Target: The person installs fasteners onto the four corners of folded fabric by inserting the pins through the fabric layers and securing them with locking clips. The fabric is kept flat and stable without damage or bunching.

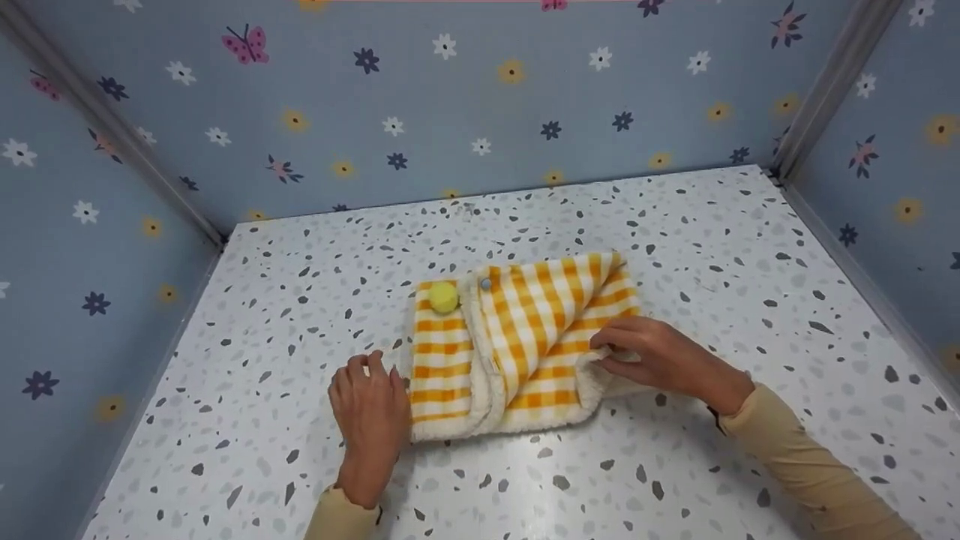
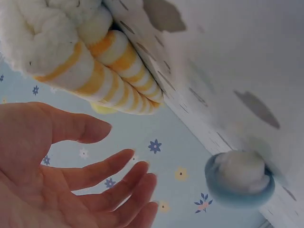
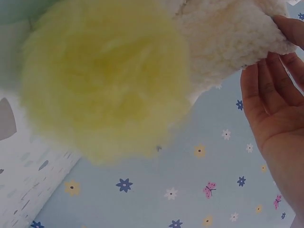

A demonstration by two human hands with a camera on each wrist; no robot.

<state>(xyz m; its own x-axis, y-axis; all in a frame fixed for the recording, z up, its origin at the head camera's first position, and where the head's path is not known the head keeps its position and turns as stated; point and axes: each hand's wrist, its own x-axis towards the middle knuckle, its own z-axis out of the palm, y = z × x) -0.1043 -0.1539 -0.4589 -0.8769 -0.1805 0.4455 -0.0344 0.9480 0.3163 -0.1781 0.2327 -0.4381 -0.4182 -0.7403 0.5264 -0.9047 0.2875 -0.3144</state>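
A yellow-and-white checked cloth [image 1: 536,300] with white fleece lining lies folded on the table, one flap slanting across its middle. A yellow fluffy ball [image 1: 443,298] sits near its upper left corner, and a small blue button-like dot [image 1: 486,284] shows at the flap's top. My right hand [image 1: 664,360] pinches the turned-up fleece edge at the lower right; in the right wrist view, thumb and fingers meet on the fleece [image 3: 228,38]. Beside the left edge rests my left hand [image 1: 369,405], fingers loosely bent and apart from one another in the left wrist view, holding nothing.
The speckled white table [image 1: 300,300] is bounded by blue flowered panels [image 1: 450,97] at the back and both sides, with grey frame posts [image 1: 832,90] at the corners. A blurred blue-and-white round thing [image 2: 240,180] appears low in the left wrist view.
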